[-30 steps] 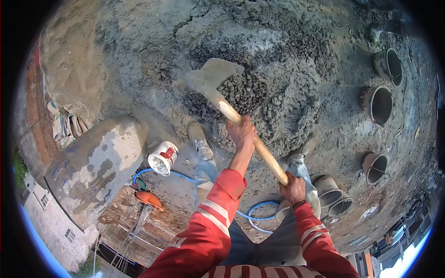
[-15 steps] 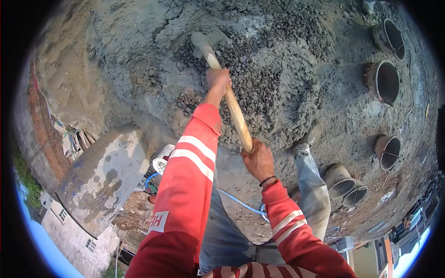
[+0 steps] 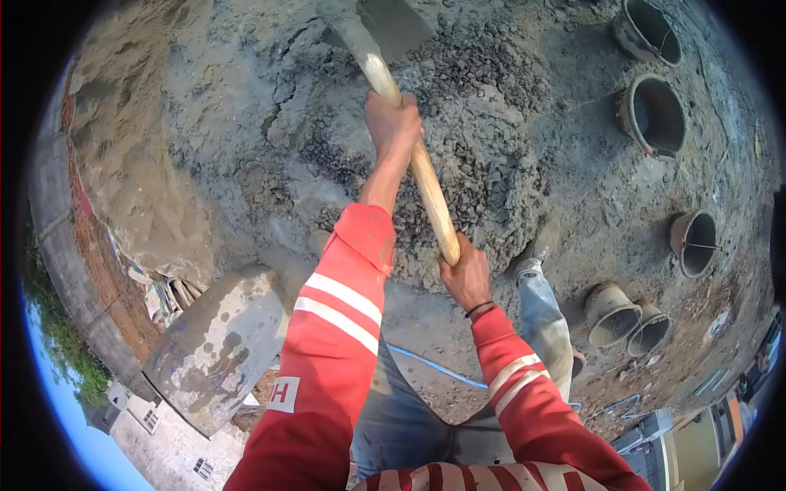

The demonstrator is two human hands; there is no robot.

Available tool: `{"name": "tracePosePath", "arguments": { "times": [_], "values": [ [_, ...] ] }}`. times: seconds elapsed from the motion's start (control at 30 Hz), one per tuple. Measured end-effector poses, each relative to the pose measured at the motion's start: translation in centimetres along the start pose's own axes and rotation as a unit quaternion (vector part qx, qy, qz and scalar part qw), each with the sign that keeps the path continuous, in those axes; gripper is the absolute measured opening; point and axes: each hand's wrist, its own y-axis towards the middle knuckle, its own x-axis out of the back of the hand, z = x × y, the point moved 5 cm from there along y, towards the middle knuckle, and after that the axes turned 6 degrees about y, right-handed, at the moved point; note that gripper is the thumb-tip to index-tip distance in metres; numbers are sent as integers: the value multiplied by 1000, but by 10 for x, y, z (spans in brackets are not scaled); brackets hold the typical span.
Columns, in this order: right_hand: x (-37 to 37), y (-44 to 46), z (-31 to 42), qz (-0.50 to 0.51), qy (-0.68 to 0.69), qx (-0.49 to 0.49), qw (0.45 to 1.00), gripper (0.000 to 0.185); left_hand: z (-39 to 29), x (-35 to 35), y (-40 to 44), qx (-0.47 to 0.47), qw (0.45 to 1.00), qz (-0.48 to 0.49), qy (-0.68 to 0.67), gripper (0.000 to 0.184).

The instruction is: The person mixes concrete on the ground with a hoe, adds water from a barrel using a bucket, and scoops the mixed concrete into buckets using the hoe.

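A hoe with a pale wooden handle (image 3: 431, 192) and a broad grey metal blade (image 3: 395, 29) slants across the middle of the view. My left hand (image 3: 394, 127) is wrapped round the handle on its upper part, nearer the blade. Round the handle's lower end, my right hand (image 3: 467, 274) is closed as well. The blade is at the top edge of the view, over or on the grey ground; whether it touches is unclear. Beneath the handle lies a heap of dark gravel and wet grey mix (image 3: 491, 155).
Several buckets stand or lie to the right, among them a large one (image 3: 657, 114) and a smaller one (image 3: 694, 244). A stained grey drum (image 3: 217, 348) is at lower left. A blue hose (image 3: 434, 366) crosses the ground behind my legs. Brown sand (image 3: 135, 164) spreads at left.
The hoe's blade has moved up and away from the gravel, and its flat face shows now. Both hands keep their grip. My view has shifted, with the buckets at right higher up.
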Motion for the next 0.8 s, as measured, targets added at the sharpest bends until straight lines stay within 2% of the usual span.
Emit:
{"name": "tracePosePath", "arguments": {
  "times": [0.1, 0.17, 0.23, 0.3, 0.4, 0.43, 0.47, 0.5, 0.57, 0.63, 0.67, 0.73, 0.77, 0.8],
  "values": [
    [-31, 57, 7, -25, 24, -22, 999, 25, 25, -43, 81, -40, 998, 38, 32, 20],
    [-58, 40, 7, -13, 30, -50, 998, 25, 96, -61, 98, 50, 977, 94, 182, 19],
    [-78, -17, 9, 3, 3, -178, 984, 28, 147, -45, 56, 96, 969, 110, 199, 17],
    [-87, -68, 5, 29, -2, -207, 978, 30, 189, -22, 13, 157, 971, 115, 138, 16],
    [-91, -143, 17, 49, -49, -225, 972, 29, 221, 23, -58, 216, 960, 117, 136, 16],
    [-92, -168, 18, 58, -36, -247, 967, 29, 226, 35, -79, 236, 951, 148, 137, 19],
    [-93, -191, 16, 69, -23, -268, 961, 29, 223, 49, -101, 253, 941, 146, 169, 35],
    [-93, -217, 15, 55, -29, -254, 965, 30, 227, 56, -119, 238, 941, 145, 193, 37],
    [-92, -234, 19, 42, -28, -241, 969, 30, 196, 66, -138, 218, 933, 149, 246, 36],
    [-82, -240, 22, 4, 28, -251, 967, 31, 169, 59, -144, 93, 951, 109, 273, 26],
    [-75, -225, 18, -10, 14, -221, 975, 32, 176, 41, -131, 72, 963, 118, 230, 26],
    [-50, -161, 16, -27, 63, -185, 980, 30, 107, 2, -89, 47, 975, 123, 180, 24],
    [-33, -118, 17, -39, 62, -150, 986, 26, 82, -24, -61, -13, 978, 106, 180, 22],
    [-21, -75, 11, -58, 95, -119, 987, 26, 26, -45, -44, 10, 978, 133, 159, 34]
  ]
}}
